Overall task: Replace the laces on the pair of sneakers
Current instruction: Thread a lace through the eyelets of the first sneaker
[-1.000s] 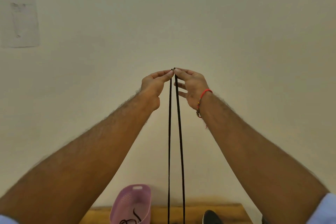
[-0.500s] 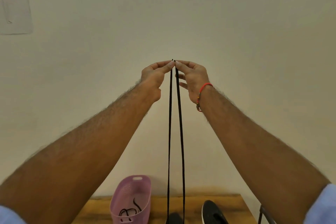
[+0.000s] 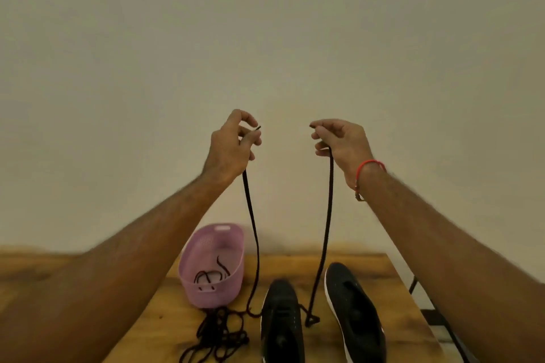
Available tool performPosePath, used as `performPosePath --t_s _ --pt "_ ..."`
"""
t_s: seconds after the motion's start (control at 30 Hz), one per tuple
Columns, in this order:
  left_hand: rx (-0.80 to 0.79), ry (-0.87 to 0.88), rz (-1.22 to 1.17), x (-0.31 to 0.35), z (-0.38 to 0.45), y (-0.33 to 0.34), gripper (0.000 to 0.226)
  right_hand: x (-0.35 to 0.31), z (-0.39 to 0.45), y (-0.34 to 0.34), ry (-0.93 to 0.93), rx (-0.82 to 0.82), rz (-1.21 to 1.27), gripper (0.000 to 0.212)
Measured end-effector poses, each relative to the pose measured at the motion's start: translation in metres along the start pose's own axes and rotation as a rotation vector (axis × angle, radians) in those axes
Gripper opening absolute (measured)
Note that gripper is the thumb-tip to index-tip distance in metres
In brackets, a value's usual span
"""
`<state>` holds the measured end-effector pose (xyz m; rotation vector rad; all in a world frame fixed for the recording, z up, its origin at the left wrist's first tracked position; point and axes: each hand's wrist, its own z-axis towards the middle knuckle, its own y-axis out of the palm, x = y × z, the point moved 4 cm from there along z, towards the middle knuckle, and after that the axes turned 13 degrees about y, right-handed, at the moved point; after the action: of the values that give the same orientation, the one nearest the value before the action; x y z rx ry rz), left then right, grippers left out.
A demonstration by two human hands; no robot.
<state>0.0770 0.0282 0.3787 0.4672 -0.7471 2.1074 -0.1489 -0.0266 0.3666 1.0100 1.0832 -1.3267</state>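
While the black lace (image 3: 328, 215) runs up from the left sneaker (image 3: 282, 321) mid-worktop (image 3: 392, 280), left hand (image 3: 228, 150) and right hand (image 3: 342, 141) each pinch an end, held apart. Looks like evening the ends; next, threading eyelets. Other sneaker (image 3: 354, 312) sits alongside.

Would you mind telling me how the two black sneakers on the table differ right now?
The left sneaker has the held lace running down to its front, while the right sneaker shows no lace at all. The left sneaker lies nearer the purple basket and the pile of loose laces; the right sneaker lies toward the table's right edge, its toe reaching farther back. Both are black, upright, toes pointing away.
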Motion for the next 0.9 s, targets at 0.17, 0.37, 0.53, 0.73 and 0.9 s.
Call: performPosePath --t_s 0.17,0.37,0.53,0.73,0.9 --pt "-0.227 -0.104 0.050 -0.090 -0.106 0.052 0.016 0.127 -0.025 0.005 0.168 -0.053 -0.192 0.016" --pt "-0.590 -0.337 0.226 -0.164 -0.235 0.118 0.021 0.256 -0.067 0.019 0.382 -0.098 -0.367 0.009" --pt "-0.702 -0.551 0.273 -0.188 -0.281 0.139 0.037 0.324 -0.080 0.040 0.491 -0.154 -0.444 0.010" --pt "-0.781 -0.687 0.174 -0.202 -0.280 0.133 0.018 0.355 -0.083 0.064 0.519 -0.302 -0.574 0.008" --pt "-0.611 -0.867 -0.035 -0.215 -0.288 0.121 0.018 0.361 -0.098 0.079 0.395 -0.385 -0.797 0.019"
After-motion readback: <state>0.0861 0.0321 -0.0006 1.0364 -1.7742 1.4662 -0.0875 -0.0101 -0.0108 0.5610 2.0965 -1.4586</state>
